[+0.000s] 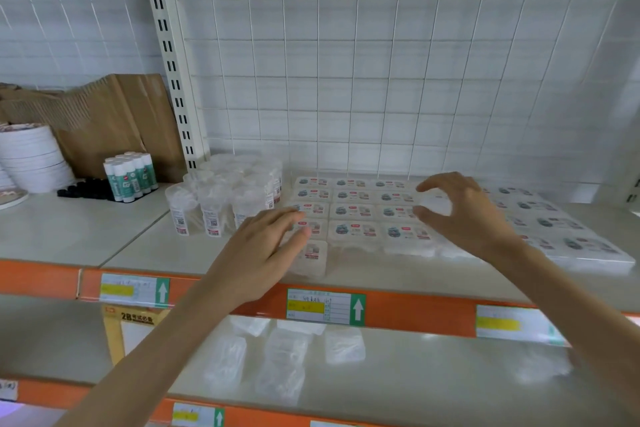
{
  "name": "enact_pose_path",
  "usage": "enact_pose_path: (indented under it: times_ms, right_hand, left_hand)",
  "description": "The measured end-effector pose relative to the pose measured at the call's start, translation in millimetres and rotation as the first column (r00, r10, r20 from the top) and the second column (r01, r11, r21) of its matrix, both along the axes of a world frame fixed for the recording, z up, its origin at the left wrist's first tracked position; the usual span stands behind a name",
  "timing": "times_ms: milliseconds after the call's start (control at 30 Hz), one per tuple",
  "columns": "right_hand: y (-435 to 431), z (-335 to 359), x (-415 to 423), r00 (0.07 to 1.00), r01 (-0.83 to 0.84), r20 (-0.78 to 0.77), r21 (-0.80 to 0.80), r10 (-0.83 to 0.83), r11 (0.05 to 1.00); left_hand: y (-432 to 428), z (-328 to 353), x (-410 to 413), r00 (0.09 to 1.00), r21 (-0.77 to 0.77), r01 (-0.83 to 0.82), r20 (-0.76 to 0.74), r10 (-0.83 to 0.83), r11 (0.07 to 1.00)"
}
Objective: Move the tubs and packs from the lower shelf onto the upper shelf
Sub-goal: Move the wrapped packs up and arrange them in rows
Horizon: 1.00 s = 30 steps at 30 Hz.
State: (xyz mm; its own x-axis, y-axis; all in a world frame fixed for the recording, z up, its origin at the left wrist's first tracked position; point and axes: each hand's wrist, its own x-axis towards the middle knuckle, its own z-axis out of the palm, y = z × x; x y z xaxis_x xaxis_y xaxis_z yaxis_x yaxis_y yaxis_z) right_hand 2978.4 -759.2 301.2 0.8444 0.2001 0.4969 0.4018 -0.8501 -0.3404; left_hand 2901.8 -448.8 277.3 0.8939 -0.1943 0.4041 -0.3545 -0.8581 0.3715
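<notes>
Flat packs (353,215) lie in a grid on the upper shelf (104,229). Round tubs (225,191) are clustered just left of them. Several clear packs (284,357) lie on the lower shelf (433,374).

Left hand (263,246): over the front-left packs, fingers straight and close together; contact unclear.

Right hand (464,215): above the grid's right side, fingers curved and apart, gripping nothing.

Glue sticks (131,177) stand further left.

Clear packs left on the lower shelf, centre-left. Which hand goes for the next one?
Left, probably. The left hand sits directly above the clear packs, fingers straight on the front pack, gripping nothing. The right hand is further right, fingers curved over the pack grid.
</notes>
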Motion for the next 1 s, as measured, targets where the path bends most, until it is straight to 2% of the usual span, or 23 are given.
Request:
enact_pose_path:
  times_ms: [100,233,400,567,733,800,900,1000]
  right_hand:
    - [-29,-1,5,0.985,0.119,-0.122,-0.039,-0.123,0.992]
    - [-43,-9,7,0.962,0.152,-0.221,-0.056,-0.16,0.987]
    - [-45,-13,5,0.98,0.111,-0.171,0.022,-0.106,0.994]
    - [-27,-8,-8,0.99,-0.09,-0.093,0.137,0.104,0.986]
    - [4,4,-23,0.961,-0.273,0.019,0.176,0.274,0.946]
    - [14,5,-26,0.943,-0.331,0.031,0.174,0.331,0.927]
    - [23,7,-28,0.933,-0.355,0.016,0.221,0.36,0.909]
    - [30,10,-31,0.934,-0.272,-0.086,0.454,0.346,0.848]
  left_hand:
    - [-23,7,10,0.999,-0.012,0.044,0.002,-0.044,0.999]
    - [-50,12,21,0.997,0.058,0.074,-0.02,-0.073,0.996]
    - [-64,13,30,0.991,0.017,0.097,-0.092,-0.095,0.995]
    - [-74,22,36,0.976,-0.231,0.111,-0.16,-0.15,0.967]
    - [-80,32,35,0.945,-0.437,0.053,-0.268,-0.187,0.898]
    - [-80,36,35,0.929,-0.54,0.004,-0.31,-0.203,0.842]
    - [-77,40,35,0.912,-0.716,-0.039,-0.31,-0.267,0.697]
    - [-73,42,31,0.914,-0.78,-0.023,-0.269,-0.302,0.625]
